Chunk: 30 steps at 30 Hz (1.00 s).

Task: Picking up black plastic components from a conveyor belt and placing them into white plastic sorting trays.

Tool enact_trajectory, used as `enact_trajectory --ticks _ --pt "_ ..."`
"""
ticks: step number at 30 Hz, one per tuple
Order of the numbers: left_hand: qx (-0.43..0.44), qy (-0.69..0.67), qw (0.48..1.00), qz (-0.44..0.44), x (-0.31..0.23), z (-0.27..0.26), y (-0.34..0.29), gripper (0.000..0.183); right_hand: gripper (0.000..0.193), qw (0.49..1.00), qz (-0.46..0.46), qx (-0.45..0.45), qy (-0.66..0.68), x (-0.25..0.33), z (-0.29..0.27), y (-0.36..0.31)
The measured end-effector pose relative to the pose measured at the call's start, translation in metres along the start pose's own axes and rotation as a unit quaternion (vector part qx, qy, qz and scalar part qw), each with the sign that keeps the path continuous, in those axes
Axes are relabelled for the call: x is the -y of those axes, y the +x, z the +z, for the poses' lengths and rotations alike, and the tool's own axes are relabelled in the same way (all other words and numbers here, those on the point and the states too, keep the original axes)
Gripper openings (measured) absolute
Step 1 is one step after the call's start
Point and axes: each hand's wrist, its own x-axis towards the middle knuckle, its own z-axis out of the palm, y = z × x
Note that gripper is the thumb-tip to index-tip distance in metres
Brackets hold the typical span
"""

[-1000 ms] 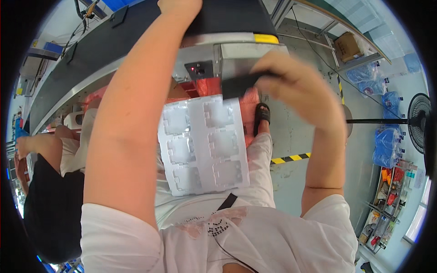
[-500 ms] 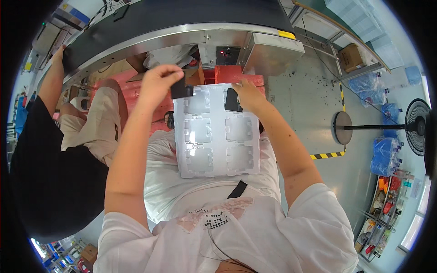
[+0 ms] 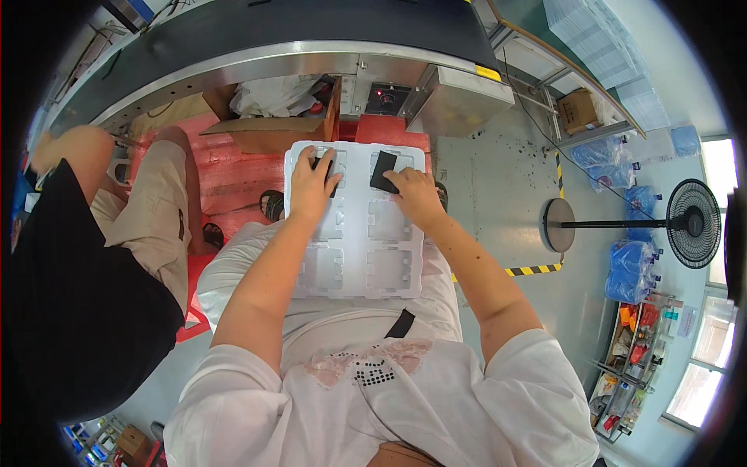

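1. Supports a white plastic tray on the lap, its six squarish pockets set in two columns of three.
2. Clasps the left black piece with the left grip, fingers spread over it at the far left pocket, hiding much of it from sight.
3. Pinches the right black piece with the right grip, thumb against its right side; holds it slanted over the far right pocket, too hidden to say whether touching the bottom.
4. Faces a black-topped counter with a metal edge, above a control panel showing a red light and a metal box.
5. Has a cardboard box beyond the tray to the left, with a white bag in it, near red sheeting on the floor.
6. Has a co-worker in a black top close by on the left.
7. Has a standing fan and blue bottles well apart on the right.
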Motion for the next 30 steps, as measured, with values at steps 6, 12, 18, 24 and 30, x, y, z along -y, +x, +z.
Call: enact_trajectory --ticks 6,12,18,24,30 --pt "-0.071 0.141 0.984 0.083 -0.026 -0.023 -0.008 0.043 0.046 1.0 0.007 -0.005 -0.009 0.016 -0.067 -0.007" --pt "-0.26 -0.169 0.945 0.099 -0.099 -0.141 0.117 0.015 0.025 0.919 0.061 -0.356 0.159 0.025 -0.242 0.069" --pt "-0.201 0.305 0.923 -0.12 -0.095 -0.095 0.288 0.06 0.045 0.905 0.351 -0.241 0.008 -0.109 -0.222 0.235" --pt "-0.105 -0.066 0.987 0.106 -0.106 -0.115 0.277 0.022 0.038 0.868 0.259 -0.397 -0.146 -0.116 -0.245 0.193" --pt "-0.18 -0.26 0.949 0.01 -0.082 -0.122 0.236 0.03 0.022 0.893 0.032 -0.249 0.374 0.005 -0.225 0.062"
